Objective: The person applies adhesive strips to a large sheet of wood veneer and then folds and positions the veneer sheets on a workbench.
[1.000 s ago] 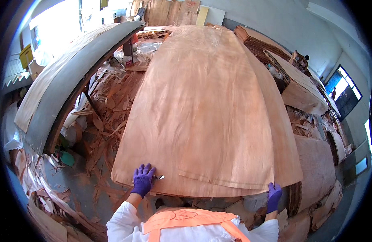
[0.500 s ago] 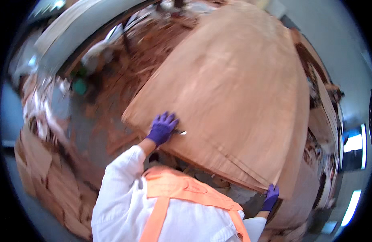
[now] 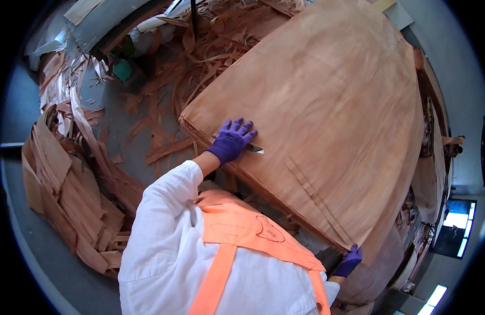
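A large stack of thin wood veneer sheets [image 3: 316, 100] slopes away in front of me. My left hand [image 3: 233, 140], in a purple glove, rests on its near left part with the fingers spread. Under that palm it keeps a knife [image 3: 257, 149], whose blade sticks out to the right; the thumb is hidden. At the near right corner my right hand [image 3: 349, 261], also gloved in purple, pinches the edge of the top sheet. A narrow strip [image 3: 318, 199] runs slantwise across the veneer toward that hand.
Veneer scraps [image 3: 205, 63] litter the floor beyond the stack's left side. A heap of torn veneer pieces [image 3: 69, 194] lies at the left, with a green object [image 3: 122, 70] farther back. More veneer stacks [image 3: 429, 178] stand along the right.
The view has shifted and sharpened, so the stack and my left hand sit higher and farther right in it. My left hand remains flat over the knife, my right at the sheet's corner.
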`<state>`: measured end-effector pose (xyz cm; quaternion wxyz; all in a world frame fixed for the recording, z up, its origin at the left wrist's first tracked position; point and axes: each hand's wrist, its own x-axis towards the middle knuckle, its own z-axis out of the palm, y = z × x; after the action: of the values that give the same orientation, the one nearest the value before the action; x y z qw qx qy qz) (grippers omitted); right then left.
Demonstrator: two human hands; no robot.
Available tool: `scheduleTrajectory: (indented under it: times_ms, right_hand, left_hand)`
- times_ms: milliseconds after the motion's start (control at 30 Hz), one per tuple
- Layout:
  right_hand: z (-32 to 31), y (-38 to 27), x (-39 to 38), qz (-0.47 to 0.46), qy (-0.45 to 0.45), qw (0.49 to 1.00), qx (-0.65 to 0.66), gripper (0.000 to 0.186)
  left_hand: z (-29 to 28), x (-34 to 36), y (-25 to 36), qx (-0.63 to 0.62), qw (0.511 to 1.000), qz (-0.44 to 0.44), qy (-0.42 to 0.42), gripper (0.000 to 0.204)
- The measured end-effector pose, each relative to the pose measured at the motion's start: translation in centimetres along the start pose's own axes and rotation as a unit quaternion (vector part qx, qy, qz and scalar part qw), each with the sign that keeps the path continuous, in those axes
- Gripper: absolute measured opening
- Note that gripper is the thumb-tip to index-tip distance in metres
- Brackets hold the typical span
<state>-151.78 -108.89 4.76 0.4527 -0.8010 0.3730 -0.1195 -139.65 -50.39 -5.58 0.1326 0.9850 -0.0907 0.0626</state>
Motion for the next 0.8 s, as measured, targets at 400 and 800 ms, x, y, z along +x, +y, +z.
scheduleTrajectory:
  times_ms: [400,800]
  right_hand:
    - [1.2,0.5,-0.9,-0.034,-0.075,0.997,-0.014,0.034]
    - [1.9,2.9,-2.5,-0.133,0.072,0.988,-0.02,0.021]
  left_hand:
    - [-1.1,0.6,-1.2,0.051,0.997,0.048,-0.032,0.055]
    - [-1.5,0.2,14.7,-0.057,0.9,0.425,-0.08,0.041]
